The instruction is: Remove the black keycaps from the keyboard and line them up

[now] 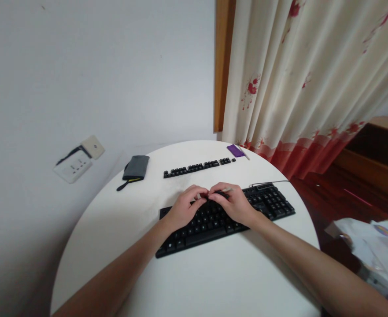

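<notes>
The black keyboard (210, 224) was laid flat, keys up, in the middle of the round white table (213, 281). Its long axis was run left to right but slanted: the left end was set nearer, and the number-pad end was pointed right and a bit farther off. Its cable (269, 182) was led out from the far edge at that right end.

Both hands were brought together over the far key row. The left hand (183, 207) was curled with its fingertips pinched in tight, though what was pinched (if anything) couldn't be made out. The right hand (235, 204) was closed around a thin pale stick (226, 189), with one end left poking out to the right.

A row of loose keycaps (197, 167) was lined up just beyond the keyboard. A grey pouch (136, 167) was parked far left and a purple item (235, 150) far right.

Risk-wise, it was judged that a cap could be flicked loose by the stick and lost over the table edge. The tidy row could also be scattered if it got bumped by a knuckle. The keyboard wasn't pinned by anything but the hands, so it could be skidded sideways by a hard pry.
</notes>
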### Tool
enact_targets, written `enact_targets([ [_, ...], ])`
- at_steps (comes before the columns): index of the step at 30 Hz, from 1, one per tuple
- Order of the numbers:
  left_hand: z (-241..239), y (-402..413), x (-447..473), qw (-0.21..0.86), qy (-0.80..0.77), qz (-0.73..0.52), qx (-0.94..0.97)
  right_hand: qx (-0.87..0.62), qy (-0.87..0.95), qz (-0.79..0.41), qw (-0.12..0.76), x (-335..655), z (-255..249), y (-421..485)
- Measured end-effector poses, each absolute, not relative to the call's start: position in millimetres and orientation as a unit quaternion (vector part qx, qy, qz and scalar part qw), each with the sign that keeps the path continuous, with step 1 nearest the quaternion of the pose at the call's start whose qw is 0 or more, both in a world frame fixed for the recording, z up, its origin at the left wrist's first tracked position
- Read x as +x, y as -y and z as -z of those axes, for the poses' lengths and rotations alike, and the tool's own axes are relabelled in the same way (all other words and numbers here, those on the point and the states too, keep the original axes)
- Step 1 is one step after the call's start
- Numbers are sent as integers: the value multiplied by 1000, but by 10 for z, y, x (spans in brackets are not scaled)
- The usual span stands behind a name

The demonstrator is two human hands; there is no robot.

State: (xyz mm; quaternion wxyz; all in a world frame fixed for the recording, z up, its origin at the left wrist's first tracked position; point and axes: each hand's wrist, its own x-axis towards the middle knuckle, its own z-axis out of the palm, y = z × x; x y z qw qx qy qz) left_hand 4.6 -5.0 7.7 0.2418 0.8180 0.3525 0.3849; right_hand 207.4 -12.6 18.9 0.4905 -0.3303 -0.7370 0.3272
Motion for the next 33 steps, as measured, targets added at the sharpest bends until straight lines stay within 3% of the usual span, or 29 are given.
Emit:
enact_targets([
  [15, -15, 20, 77, 196, -319, -432, 821, -466, 617, -357, 524, 1986, -90, 143],
  [21, -18, -11, 63, 178, -320, -432, 824, -475, 653, -218, 548, 2122, -168, 101],
  [29, 68, -37, 69, 360, -376, -461, 719, -372, 808, -185, 418, 2202, -132, 81],
  [33, 66, -37, 71, 395, -369, -456, 707, -365, 828, -178, 387, 2144, -66, 106],
])
